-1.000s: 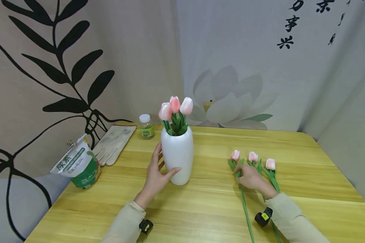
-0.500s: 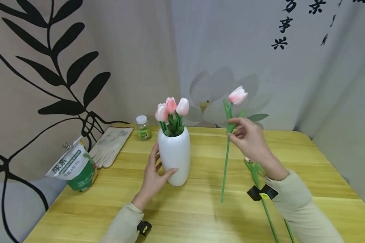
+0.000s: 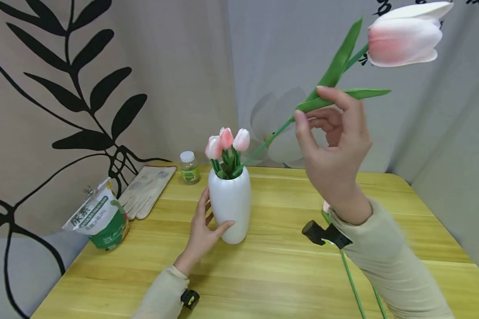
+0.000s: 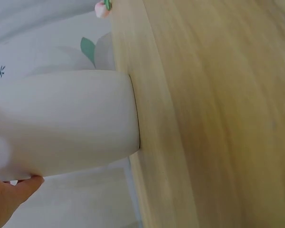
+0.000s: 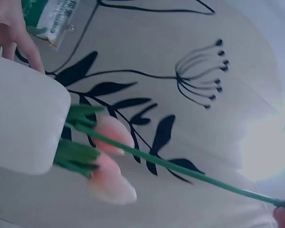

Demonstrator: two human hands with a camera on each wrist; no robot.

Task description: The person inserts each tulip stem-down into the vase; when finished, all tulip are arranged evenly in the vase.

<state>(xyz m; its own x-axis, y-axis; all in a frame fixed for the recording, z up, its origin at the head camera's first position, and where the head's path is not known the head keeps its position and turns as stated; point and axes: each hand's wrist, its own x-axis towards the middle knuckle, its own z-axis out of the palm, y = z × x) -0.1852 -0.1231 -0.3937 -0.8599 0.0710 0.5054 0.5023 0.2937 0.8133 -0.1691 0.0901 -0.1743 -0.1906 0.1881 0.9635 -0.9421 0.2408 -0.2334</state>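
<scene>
The right hand (image 3: pixel 339 166) is pinching the tulip (image 3: pixel 405 37) right of the vase (image 3: pixel 230 204), stem (image 3: pixel 273 138) slanting left to its mouth (image 3: pixel 228 179); the left hand (image 3: pixel 201 235) is gripping the vase; steepening the stem should be easing entry.

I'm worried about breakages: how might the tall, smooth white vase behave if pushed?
The tall, smooth white vase could tip, as it narrows toward its base. Its smooth surface may feel slippery. The left hand gripping its side should probably steady it.
</scene>
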